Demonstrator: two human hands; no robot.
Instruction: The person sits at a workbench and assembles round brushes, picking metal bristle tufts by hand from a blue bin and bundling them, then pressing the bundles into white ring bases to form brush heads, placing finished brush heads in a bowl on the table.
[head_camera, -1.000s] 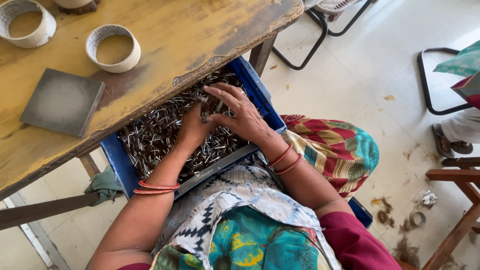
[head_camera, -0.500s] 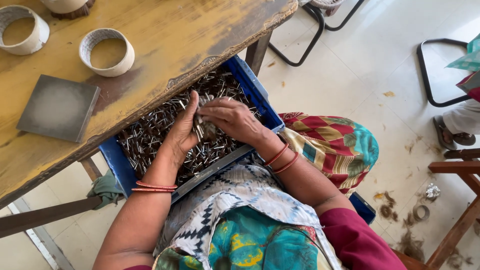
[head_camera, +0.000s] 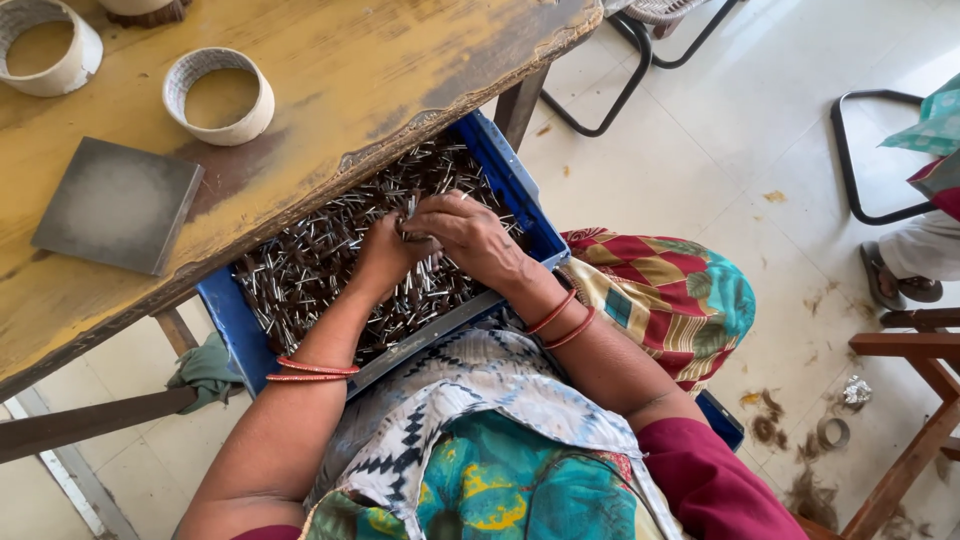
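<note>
A blue plastic crate (head_camera: 232, 322) rests on my lap, half under the table edge, filled with several thin dark metal pins (head_camera: 310, 270). Both hands are inside it, pressed together over the pile. My left hand (head_camera: 385, 255) and my right hand (head_camera: 468, 235) are closed around a bunch of pins held upright between them. Red bangles circle both wrists.
A worn yellow wooden table (head_camera: 380, 70) stands ahead, carrying a grey square tile (head_camera: 118, 205) and two white rings (head_camera: 218, 95). Black metal chair frames (head_camera: 868, 150) stand on the tiled floor at the right, where another person's sandalled foot (head_camera: 892, 278) shows.
My hands, spread over the pins a second ago, have drawn together and now clasp a bunch of pins between them.
</note>
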